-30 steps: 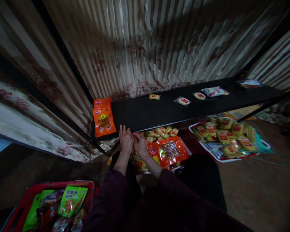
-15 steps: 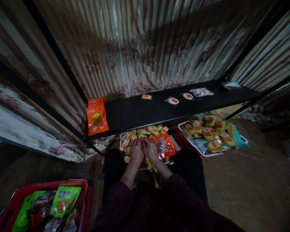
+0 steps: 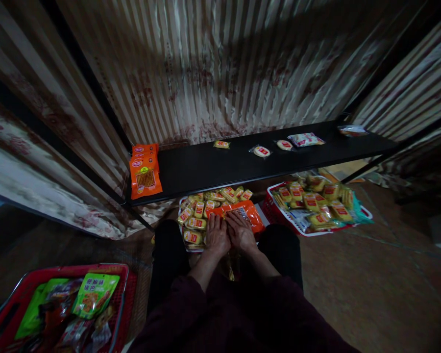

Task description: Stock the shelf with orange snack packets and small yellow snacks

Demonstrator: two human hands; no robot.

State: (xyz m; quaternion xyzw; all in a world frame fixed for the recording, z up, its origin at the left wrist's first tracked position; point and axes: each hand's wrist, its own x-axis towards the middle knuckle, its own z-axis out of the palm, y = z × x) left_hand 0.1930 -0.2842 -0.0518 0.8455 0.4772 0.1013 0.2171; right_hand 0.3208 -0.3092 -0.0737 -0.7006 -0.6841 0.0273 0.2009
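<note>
My left hand (image 3: 216, 237) and my right hand (image 3: 241, 232) lie side by side, palms down, on an orange snack bag (image 3: 256, 216) between my knees. The fingers of both are stretched out over the bag's surface and are not wrapped round it. A clear window showing thin sticks is on the bag's right part. Under and beside the bag, several small yellow wrapped biscuit packs (image 3: 196, 223) fill a white-rimmed basket (image 3: 181, 206). Parts of the bag and packs are hidden beneath my hands.
A black shelf (image 3: 191, 169) runs across in front, with orange snack bags (image 3: 145, 171) at its left end and wrapped crackers (image 3: 260, 151) further right. A red basket (image 3: 274, 208) of yellow packs stands right; another red basket (image 3: 127, 289) with green bags (image 3: 95, 294) stands lower left.
My hands, closed together over the bag before, have moved slightly down and flattened with fingers spread on it. The orange bag has shifted left, and the view has tilted a little.
</note>
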